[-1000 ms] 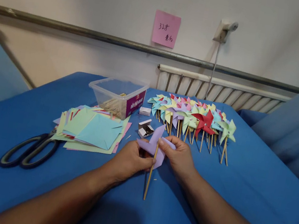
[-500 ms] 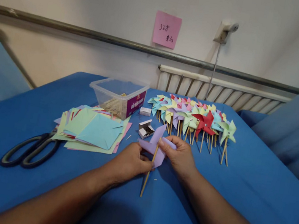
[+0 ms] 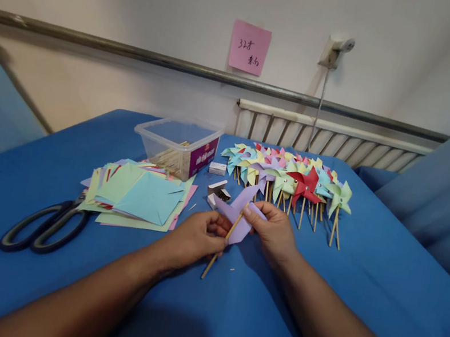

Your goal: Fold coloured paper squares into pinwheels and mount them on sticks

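Observation:
Between my hands is a purple paper pinwheel (image 3: 241,232), its back turned to me, with a thin wooden stick (image 3: 210,266) slanting down to the left across it. My left hand (image 3: 199,238) is closed, pinching the stick below the paper blades. My right hand (image 3: 272,232) grips the pinwheel at its middle, thumb over the stick's top end. Just behind the pinwheel an open small box (image 3: 217,190) of dark metal pins is partly covered by a purple blade. The pinwheel's front is hidden from me.
Many finished pinwheels (image 3: 306,187) lie at the back right. Left of my hands are a pile of coloured paper (image 3: 150,199) and black-handled scissors (image 3: 43,226). Behind the pile stands a clear plastic tub (image 3: 160,142) of sticks, beside a small closed box (image 3: 217,168).
The stick has tilted, its lower end swinging left and up. My left hand has shifted slightly left and its fingers have moved on the stick. My right hand keeps its hold.

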A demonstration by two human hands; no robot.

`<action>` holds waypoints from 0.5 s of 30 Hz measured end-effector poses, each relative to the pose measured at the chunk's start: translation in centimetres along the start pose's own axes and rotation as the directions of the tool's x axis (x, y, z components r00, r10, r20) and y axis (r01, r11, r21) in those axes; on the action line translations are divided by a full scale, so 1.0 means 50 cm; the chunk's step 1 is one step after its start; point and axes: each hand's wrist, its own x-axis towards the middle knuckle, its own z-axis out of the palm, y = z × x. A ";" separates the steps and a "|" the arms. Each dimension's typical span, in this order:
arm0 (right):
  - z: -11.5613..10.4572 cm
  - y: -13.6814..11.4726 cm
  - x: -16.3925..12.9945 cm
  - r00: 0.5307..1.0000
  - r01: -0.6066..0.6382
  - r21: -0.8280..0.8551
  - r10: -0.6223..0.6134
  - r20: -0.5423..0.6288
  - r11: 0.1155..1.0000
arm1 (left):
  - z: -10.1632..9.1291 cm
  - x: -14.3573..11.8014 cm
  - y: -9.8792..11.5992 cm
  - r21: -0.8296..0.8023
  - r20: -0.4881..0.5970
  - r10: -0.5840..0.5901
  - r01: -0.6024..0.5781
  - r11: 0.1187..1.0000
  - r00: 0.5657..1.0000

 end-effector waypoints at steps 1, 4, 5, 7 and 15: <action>-0.001 0.001 0.001 1.000 -0.001 0.020 0.001 0.005 1.000 | -0.002 0.001 0.000 0.000 0.000 0.005 -0.005 1.000 1.000; -0.004 0.003 0.003 1.000 -0.005 0.054 0.004 0.021 0.999 | -0.007 0.003 0.001 -0.018 0.007 0.009 -0.009 1.000 1.000; -0.004 0.003 0.003 1.000 -0.004 0.056 0.003 0.027 0.998 | -0.007 0.003 0.002 -0.039 0.010 0.010 -0.009 0.999 1.000; -0.003 0.001 0.001 0.999 0.001 0.048 -0.003 0.040 0.999 | -0.007 0.003 0.003 -0.119 0.019 0.021 -0.019 0.993 1.000; 0.016 0.006 -0.012 0.991 -0.025 0.038 0.020 0.135 0.999 | -0.006 0.004 -0.004 -0.205 -0.067 0.084 -0.096 0.974 0.994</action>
